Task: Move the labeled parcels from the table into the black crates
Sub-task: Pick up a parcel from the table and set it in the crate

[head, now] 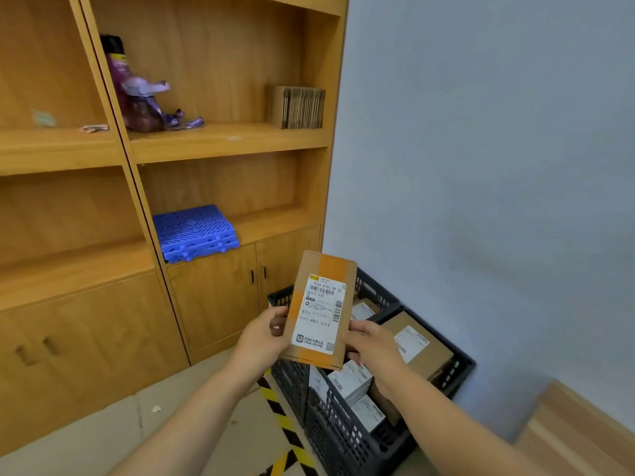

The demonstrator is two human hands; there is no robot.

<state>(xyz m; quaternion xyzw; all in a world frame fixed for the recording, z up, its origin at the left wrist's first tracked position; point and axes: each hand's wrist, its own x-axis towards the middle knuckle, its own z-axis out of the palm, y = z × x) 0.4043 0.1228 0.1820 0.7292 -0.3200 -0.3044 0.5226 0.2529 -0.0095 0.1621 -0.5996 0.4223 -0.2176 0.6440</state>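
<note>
I held one labeled parcel (321,309) w/ both hands, upright, label side toward me, above the black crates (347,438). My left hand (266,334) gripped its lower left edge, thumb on the front face, other fingers hidden behind the box. My right hand (369,341) gripped the lower right edge, thumb along the side, fingers curled round the back. Parcel was brown cardboard w/ an orange tape band across the top and bottom, white shipping label (321,314) w/ barcodes running down the front.

Directly below my hands: crates sat on the floor, side by side, partly hidden by the parcel. Just right of my right hand a bigger brown box (417,345) w/ its own white label lay flat in the far-right compartment. Under my right wrist a few small white-labeled parcels (350,379) were stacked in the nearer crate. Another one peeked out behind the held parcel, beyond my right hand.

Below my left forearm: yellow/black hazard tape (278,417) on the floor, next to the crate wall.

Well above and left of my left hand: wooden shelving unit (223,142). Blue plastic grid tiles (196,233) stacked on the lower shelf, purple bagged stuff (137,94) and a row of flat cardboard pieces (297,106) on the upper shelf. Grey wall (481,149) above my right hand. A light wooden surface (577,431) showed far right of my right arm.
</note>
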